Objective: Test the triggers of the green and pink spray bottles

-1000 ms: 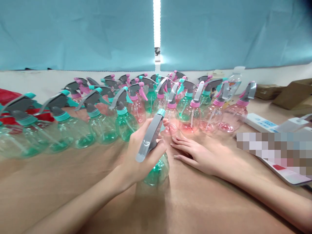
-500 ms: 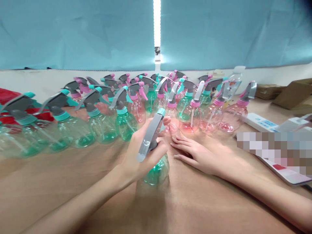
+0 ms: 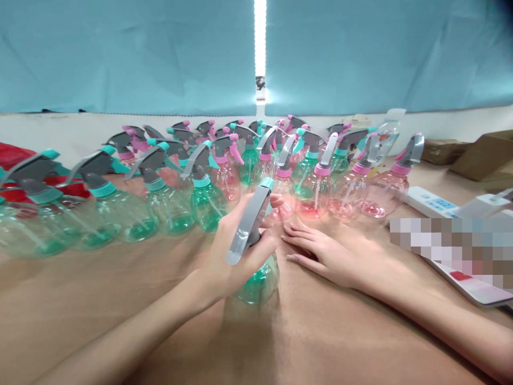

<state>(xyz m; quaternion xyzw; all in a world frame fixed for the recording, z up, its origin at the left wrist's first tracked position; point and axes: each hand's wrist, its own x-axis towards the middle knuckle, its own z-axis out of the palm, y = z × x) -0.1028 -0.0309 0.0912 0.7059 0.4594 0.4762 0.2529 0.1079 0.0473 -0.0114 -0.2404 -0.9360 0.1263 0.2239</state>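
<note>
My left hand (image 3: 236, 248) is wrapped round the neck of a green spray bottle (image 3: 258, 283), just under its grey trigger head. The bottle stands on the table in front of me, its teal nozzle pointing away; my fingers hide its collar. My right hand (image 3: 320, 251) lies on the table to the right of that bottle, fingers stretched out and holding nothing. Just beyond its fingertips stands a pink spray bottle (image 3: 315, 198) with a grey head. Another green spray bottle (image 3: 208, 206) is beyond my left hand.
Several more green spray bottles (image 3: 138, 222) line the left, with pink spray bottles (image 3: 387, 192) to the right and others behind. A power strip (image 3: 428, 200), a partly blurred-out flat device (image 3: 481, 286) and a cardboard box (image 3: 484, 155) lie at the right. Red material (image 3: 16, 160) is far left.
Both hands and the held spray bottle keep their places. The whole view has shifted only very slightly.
</note>
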